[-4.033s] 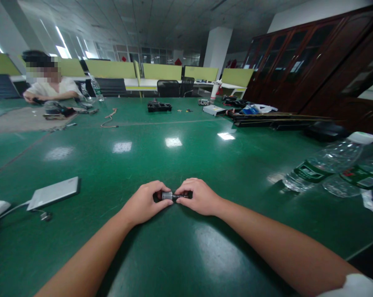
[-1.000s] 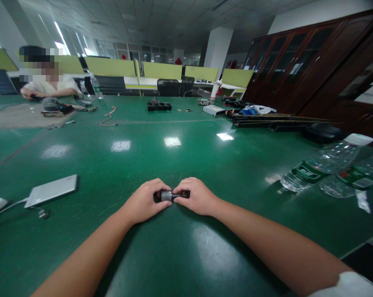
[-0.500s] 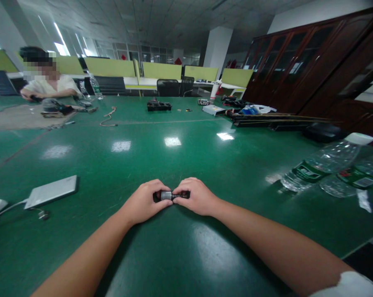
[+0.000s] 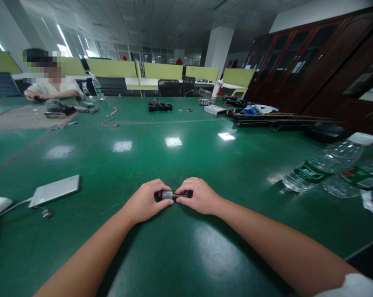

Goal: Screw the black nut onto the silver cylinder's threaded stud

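My left hand (image 4: pixel 147 201) is closed around a small grey metal cylinder (image 4: pixel 167 195), thumb below and fingers above. From the cylinder's right end extends a thin dark ridged rod (image 4: pixel 175 196). My right hand (image 4: pixel 202 195) pinches this rod between thumb and fingertips, close to the cylinder. The piece lies level, just above or on the green tabletop (image 4: pixel 161 161); whether it touches the surface I cannot tell. Fingers cover parts of both ends.
On the left lies a flat silver box (image 4: pixel 55 190) with a cable. Plastic bottles (image 4: pixel 324 165) stand at right. A black tray-like part (image 4: pixel 160 106) and dark long bars (image 4: pixel 267 120) lie farther back. Across the table at left sits another person (image 4: pixel 55 86).
The view has shifted slightly, moving the scene a little to the right. Both hands keep their grip, with only a slight shift of the right fingers on the rod.
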Demonstrator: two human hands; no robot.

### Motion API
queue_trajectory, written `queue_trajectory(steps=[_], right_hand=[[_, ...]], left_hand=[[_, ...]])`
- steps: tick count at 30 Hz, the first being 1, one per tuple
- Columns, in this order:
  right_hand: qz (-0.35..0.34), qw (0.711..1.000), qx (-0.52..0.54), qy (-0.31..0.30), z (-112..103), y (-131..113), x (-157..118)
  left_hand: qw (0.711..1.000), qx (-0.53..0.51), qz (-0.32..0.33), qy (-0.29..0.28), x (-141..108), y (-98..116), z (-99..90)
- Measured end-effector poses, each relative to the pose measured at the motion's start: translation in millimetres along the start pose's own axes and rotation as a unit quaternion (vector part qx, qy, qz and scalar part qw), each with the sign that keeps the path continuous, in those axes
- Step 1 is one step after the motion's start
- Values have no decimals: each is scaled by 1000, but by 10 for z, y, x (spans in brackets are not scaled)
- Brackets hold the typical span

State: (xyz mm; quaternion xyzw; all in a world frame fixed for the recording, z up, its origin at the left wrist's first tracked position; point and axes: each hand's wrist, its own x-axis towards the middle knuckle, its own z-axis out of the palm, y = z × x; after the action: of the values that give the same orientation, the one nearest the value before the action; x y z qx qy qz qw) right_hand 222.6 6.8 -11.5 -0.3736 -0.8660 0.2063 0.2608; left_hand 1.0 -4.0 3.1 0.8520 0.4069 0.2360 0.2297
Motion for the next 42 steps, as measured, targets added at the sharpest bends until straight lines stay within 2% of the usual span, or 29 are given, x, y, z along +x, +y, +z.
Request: queue_trajectory(steps=[25,42], right_hand=[[9,1000,-1,-3,-114,30,-15],[20,999,-22,-30,-202,69,-31]], left_hand=[[1000,-4,-12,3,-12,-2,-4],[1000,-12,-10,1,-7,9,-20]])
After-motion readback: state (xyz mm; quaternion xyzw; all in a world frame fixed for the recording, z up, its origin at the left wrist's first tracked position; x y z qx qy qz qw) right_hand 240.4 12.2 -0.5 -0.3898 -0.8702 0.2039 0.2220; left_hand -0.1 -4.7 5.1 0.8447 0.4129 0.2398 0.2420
